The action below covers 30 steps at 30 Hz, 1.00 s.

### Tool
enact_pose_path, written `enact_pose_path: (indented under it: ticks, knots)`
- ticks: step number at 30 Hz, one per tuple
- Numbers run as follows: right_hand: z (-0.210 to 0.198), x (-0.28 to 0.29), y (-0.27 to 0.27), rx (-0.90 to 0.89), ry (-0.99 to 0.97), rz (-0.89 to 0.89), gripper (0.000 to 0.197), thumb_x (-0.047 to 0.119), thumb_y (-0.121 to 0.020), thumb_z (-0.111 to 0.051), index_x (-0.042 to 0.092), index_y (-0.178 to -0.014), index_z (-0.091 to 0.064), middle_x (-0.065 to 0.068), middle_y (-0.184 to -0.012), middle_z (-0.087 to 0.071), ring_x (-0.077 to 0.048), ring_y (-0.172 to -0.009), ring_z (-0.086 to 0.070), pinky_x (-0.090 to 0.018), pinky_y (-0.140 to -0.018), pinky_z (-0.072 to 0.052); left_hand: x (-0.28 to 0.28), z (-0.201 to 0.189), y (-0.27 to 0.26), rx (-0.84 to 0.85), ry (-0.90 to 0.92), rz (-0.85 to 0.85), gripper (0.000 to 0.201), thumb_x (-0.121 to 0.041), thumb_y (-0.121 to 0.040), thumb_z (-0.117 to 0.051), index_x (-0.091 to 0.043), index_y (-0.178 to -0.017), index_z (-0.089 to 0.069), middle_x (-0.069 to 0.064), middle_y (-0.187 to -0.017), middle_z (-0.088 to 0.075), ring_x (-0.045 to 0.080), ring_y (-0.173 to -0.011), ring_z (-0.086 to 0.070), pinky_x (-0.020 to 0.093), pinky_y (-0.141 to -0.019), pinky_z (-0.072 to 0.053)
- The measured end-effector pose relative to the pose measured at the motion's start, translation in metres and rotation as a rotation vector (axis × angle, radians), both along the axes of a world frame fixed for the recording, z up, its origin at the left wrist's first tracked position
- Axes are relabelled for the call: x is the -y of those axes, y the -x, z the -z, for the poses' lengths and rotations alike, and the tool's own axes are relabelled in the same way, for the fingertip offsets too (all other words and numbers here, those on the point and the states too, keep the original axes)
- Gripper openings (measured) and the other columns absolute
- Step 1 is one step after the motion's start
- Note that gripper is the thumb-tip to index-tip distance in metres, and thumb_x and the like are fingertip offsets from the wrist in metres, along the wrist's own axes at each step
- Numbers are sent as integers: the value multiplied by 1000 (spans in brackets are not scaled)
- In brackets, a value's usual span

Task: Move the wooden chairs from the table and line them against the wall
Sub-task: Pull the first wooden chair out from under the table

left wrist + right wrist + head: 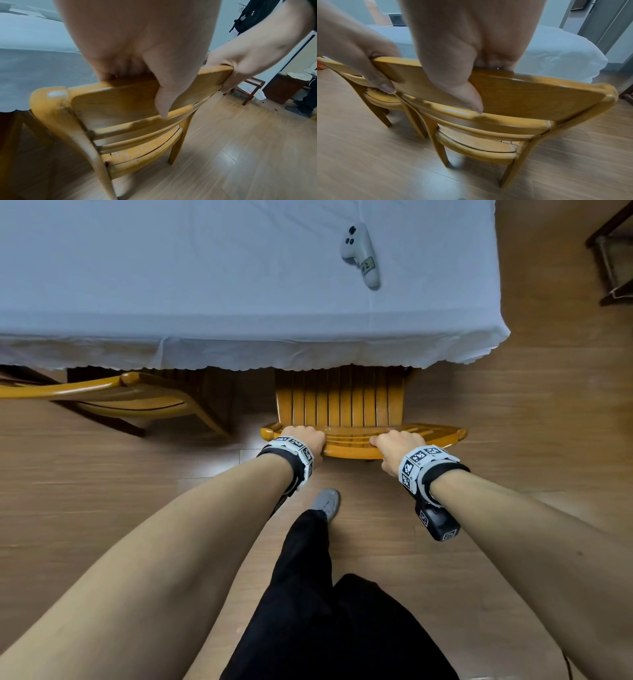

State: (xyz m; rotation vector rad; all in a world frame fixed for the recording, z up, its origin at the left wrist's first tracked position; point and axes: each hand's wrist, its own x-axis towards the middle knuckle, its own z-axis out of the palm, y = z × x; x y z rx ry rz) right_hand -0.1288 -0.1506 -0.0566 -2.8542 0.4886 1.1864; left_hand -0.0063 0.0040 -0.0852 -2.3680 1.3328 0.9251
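Head view, centre of frame: a wooden chair (346,409) stands at the near edge of the table (239,268), its slatted seat partly tucked under the hanging hem of the white tablecloth (308,354), its back toward the person. Left hand (305,441) grasps the chair's top rail (356,445) near its left end; right hand (394,448) grasps the same rail right of centre. Both hands clenched on the rail, fingers over the far side, thumbs on the near face; the left wrist view shows this for the left thumb (164,100), the right wrist view for the right thumb (471,97). All four chair legs appear to meet the wood floor (513,440) in the wrist views, though motion blur leaves contact uncertain. A second chair (113,397) sits at left of frame, also at the table edge, angled, well apart from the held one. A white controller (359,254) with a small label lies on the tablecloth in the upper centre-right. Dark furniture legs (609,261) show at the upper right corner. Marker-printed wristbands (424,465) sit on both wrists. One grey shoe (327,501) and a black trouser leg (308,594) occupy lower centre, behind the chair.
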Motion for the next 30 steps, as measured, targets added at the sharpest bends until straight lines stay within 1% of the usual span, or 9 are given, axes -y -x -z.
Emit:
enact_pose_path:
  ticks: [3,6,8,13,15,19,22,27,30]
  knots:
    - [0,-17,21,12,-13,9,56,12,-95,-62,23,-148,-47,-9,-129,-63,-30,-116,-62,-41,-89,-51,-17,-1,22,11,-9,-4,22,-29,-97,-54,-18,-116,-59,5,-110,-62,27,-98,-60,36,-75,-44]
    - [0,-36,47,25,-23,15,57,11,-95,-62,23,-149,-47,-9,-130,-63,-31,-116,-62,-41,-88,-51,-37,-4,50,26,-7,-28,19,-27,-96,-54,-19,-112,-60,2,-99,-59,25,-86,-56,35,-71,-45]
    - [0,-50,70,32,-24,13,56,12,-95,-62,22,-148,-48,-10,-129,-64,-31,-115,-63,-41,-87,-51,-53,-7,73,21,-9,-34,16,-26,-96,-53,-20,-108,-60,1,-93,-57,25,-83,-56,34,-70,-44]
    - [-4,-95,137,40,-23,12,48,15,-95,-63,21,-142,-55,-10,-124,-66,-32,-111,-64,-42,-87,-52,-103,-17,140,-12,-16,-67,9,-31,-89,-62,-25,-95,-63,-1,-87,-65,21,-76,-62,32,-64,-48]
    - [-8,-112,163,49,-16,-1,46,16,-94,-63,22,-139,-56,-9,-122,-66,-32,-109,-64,-43,-88,-54,-122,-23,168,-18,3,-88,7,-29,-92,-57,-24,-94,-62,-1,-86,-63,22,-80,-63,33,-67,-50]
    - [-14,-159,228,26,-44,-14,46,13,-93,-62,21,-138,-57,-9,-120,-65,-32,-107,-64,-41,-79,-52,-172,-30,240,-36,13,-113,6,-26,-94,-55,-24,-94,-61,0,-84,-62,22,-82,-64,33,-69,-54]
    - [-18,-197,275,-2,-75,-50,53,9,-92,-61,21,-143,-54,-9,-127,-64,-32,-113,-63,-42,-85,-53,-211,-25,289,-44,-4,-144,8,-26,-93,-57,-25,-97,-64,0,-87,-66,21,-80,-65,35,-75,-58]
    - [-22,-253,336,-47,-97,-85,48,14,-94,-62,20,-141,-55,-9,-127,-65,-31,-112,-64,-42,-87,-54,-264,-21,352,-6,-41,-125,12,-23,-93,-57,-25,-102,-64,-1,-92,-67,23,-84,-65,32,-67,-50]
    - [-23,-278,367,-44,-91,-70,47,15,-95,-62,21,-141,-55,-9,-127,-66,-31,-112,-64,-41,-89,-53,-289,-21,383,-5,-50,-125,15,-22,-94,-55,-24,-105,-64,0,-94,-67,24,-84,-65,33,-69,-51]
